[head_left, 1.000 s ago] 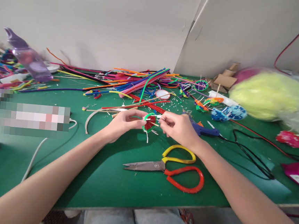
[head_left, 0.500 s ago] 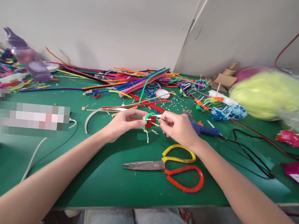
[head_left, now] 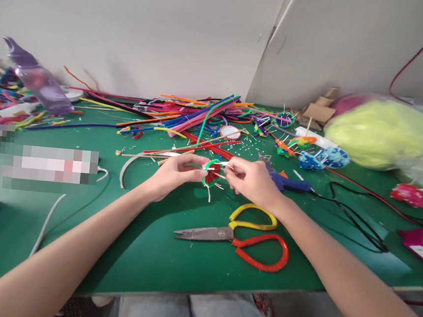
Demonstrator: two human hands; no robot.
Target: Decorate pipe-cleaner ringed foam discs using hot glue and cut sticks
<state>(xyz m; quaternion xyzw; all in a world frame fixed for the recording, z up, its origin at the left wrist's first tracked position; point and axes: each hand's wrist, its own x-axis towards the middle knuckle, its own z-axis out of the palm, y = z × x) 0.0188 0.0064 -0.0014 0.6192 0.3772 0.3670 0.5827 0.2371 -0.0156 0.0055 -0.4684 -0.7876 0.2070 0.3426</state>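
A small round red piece with a green rim (head_left: 213, 173) is pinched at its left edge by my left hand (head_left: 175, 175). White strips and a thin stick stick out from it. At its right side my right hand (head_left: 248, 179) is closed, thumb and fingertips together at a white strip (head_left: 223, 164) by the piece. Nearer to me lie scissors (head_left: 223, 234) with one yellow and one red handle, their blades pointing left. Just beyond the hands are red pipe cleaners (head_left: 212, 149) and thin wooden sticks.
On the green table (head_left: 143, 261) lie a pile of coloured pipe cleaners (head_left: 200, 113), a blue glue gun (head_left: 291, 183) with a black cord, and several small crafts at the right. A purple bottle (head_left: 43, 84) leans at the left; a yellow-green bag (head_left: 376, 133) is at the back right.
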